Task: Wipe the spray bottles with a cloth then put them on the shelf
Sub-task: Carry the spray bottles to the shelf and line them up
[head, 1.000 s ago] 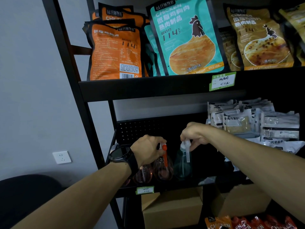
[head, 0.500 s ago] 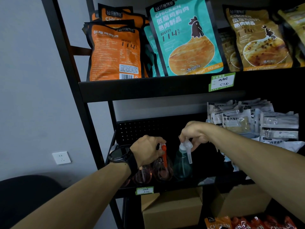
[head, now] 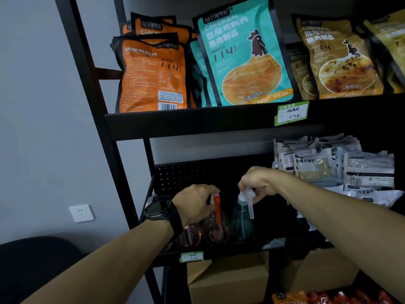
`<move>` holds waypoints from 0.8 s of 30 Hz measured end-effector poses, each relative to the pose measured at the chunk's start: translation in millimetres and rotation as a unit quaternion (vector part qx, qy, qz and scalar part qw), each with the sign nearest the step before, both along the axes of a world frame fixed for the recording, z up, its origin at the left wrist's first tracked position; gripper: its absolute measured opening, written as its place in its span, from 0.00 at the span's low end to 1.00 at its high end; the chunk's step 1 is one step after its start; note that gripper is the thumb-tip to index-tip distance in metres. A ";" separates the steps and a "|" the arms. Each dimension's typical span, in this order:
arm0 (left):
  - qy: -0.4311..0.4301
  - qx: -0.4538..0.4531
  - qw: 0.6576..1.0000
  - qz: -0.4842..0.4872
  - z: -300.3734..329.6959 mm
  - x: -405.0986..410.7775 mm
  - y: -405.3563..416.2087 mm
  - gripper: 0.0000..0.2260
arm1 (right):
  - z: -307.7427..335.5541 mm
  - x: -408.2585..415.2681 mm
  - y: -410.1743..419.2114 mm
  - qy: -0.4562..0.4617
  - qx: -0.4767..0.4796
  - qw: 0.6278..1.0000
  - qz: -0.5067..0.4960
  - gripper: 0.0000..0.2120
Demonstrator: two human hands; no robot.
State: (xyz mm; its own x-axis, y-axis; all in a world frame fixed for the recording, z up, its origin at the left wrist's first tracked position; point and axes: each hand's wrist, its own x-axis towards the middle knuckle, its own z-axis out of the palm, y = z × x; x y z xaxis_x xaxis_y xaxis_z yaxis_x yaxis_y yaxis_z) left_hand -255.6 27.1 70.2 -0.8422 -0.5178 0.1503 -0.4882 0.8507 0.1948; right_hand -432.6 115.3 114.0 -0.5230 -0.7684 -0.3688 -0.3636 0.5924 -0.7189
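The shelf [head: 219,252] is matt black metal, its back panel [head: 186,176] perforated. The green bottle [head: 241,224] and pink bottle [head: 215,229] are clear, glossy tinted plastic with smooth plastic trigger heads, white and orange. Above, the food pouches [head: 245,55] are glossy printed film; below, the boxes [head: 230,279] are plain matt cardboard.
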 end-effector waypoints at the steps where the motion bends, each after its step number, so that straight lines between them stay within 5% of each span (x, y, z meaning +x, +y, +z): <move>1: -0.008 -0.002 1.000 -0.002 2.2 0.9 2.3 0.21 | -0.9 0.5 0.2 0.003 0.001 1.000 0.001 0.05; 7: -0.017 -0.018 1.000 0.014 16.3 12.5 7.8 0.25 | 2.6 4.0 2.7 0.174 -0.032 0.984 0.019 0.12; 14: 0.003 -0.040 0.998 0.053 48.6 43.7 14.5 0.24 | 14.9 36.5 15.5 0.302 -0.097 0.940 0.125 0.36; 24: 0.011 -0.042 0.993 0.111 77.9 126.1 35.2 0.26 | 26.4 122.1 22.9 0.339 -0.116 0.908 0.219 0.39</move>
State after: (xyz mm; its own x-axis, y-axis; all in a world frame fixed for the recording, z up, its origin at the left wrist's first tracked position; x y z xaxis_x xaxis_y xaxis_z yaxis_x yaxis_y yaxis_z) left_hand -129.5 62.4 148.1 -0.7043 -0.6757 0.2177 -0.6625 0.7358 0.1404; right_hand -310.5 138.3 140.4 -0.1944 -0.9734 0.1209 -0.9330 0.1454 -0.3291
